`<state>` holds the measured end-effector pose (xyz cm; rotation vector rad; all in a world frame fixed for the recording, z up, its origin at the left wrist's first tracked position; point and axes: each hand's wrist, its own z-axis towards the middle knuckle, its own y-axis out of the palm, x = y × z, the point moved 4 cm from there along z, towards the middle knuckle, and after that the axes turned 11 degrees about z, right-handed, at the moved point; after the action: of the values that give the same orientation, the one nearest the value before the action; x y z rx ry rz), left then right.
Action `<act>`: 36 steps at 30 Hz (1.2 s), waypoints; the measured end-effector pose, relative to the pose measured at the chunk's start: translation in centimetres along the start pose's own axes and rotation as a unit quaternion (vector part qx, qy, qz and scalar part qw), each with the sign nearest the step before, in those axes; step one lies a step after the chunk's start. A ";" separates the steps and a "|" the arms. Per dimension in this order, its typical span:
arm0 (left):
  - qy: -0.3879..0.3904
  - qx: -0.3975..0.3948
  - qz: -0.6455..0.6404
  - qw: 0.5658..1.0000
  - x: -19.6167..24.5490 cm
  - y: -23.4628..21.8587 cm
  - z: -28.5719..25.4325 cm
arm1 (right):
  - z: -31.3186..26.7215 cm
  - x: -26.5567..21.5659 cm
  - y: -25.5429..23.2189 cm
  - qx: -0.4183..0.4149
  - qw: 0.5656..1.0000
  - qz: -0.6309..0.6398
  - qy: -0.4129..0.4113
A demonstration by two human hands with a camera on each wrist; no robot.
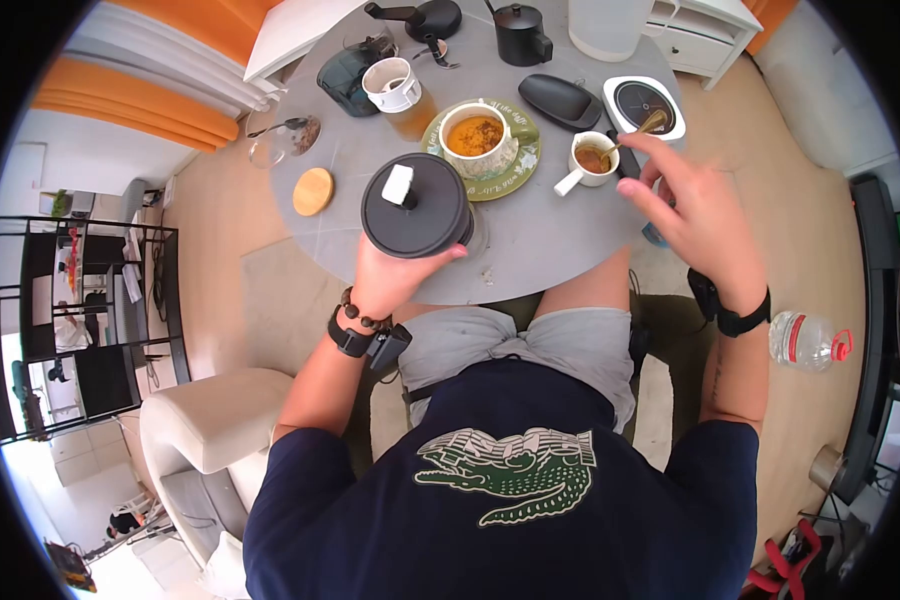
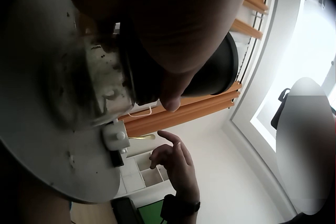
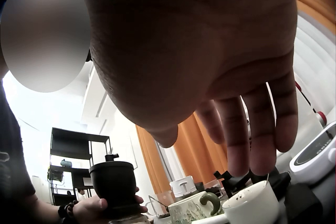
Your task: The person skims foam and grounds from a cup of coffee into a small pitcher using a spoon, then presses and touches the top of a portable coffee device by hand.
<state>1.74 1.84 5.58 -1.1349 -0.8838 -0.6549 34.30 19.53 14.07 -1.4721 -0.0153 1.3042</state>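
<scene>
My left hand grips a black-topped grinder, its thumb along the side and a white knob on top. Below the black part is a clear glass jar, close over the table in the left wrist view. My right hand is raised by a small white handled cup, fingers extended and loosely bent, with nothing in its grasp. A gold spoon leans in that cup, near the index fingertip. Left of the cup, a larger cup with orange-brown contents stands on a green saucer.
Behind the grinder are a glass carafe with a white dripper and a dark container. A black kettle, black tray and white scale stand farther back. A wooden lid lies at left on the round grey table.
</scene>
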 end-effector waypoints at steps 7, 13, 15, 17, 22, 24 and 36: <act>0.030 -0.064 -0.020 0.997 -1.0 0.2 0.4 | 0.5 -3.3 3.8 -0.006 0.994 0.079 -0.069; 0.103 -0.001 -0.146 0.984 0.9 -0.4 0.4 | 2.5 -10.1 6.4 0.118 0.983 0.097 -0.106; 0.113 0.016 -0.173 0.978 1.5 -0.4 0.6 | 3.6 -12.7 7.5 0.110 0.987 0.014 -0.117; 0.131 0.035 -0.188 0.973 2.1 -0.5 0.7 | 4.5 -14.9 8.8 0.127 0.980 -0.086 -0.129; 0.118 0.056 -0.161 0.978 1.3 0.2 0.2 | 6.1 -16.8 11.2 0.136 0.968 -0.121 -0.175; 0.128 0.069 -0.134 0.980 1.2 0.3 0.3 | 6.3 -17.0 11.9 0.151 0.954 -0.160 -0.203; 0.143 0.054 -0.170 0.973 1.9 -0.1 0.2 | 6.9 -13.9 12.3 -0.033 0.968 0.157 -0.195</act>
<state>2.55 1.97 7.27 -0.7705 -0.8605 -1.0123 16.62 10.86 16.50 -1.2858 -0.0866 1.8543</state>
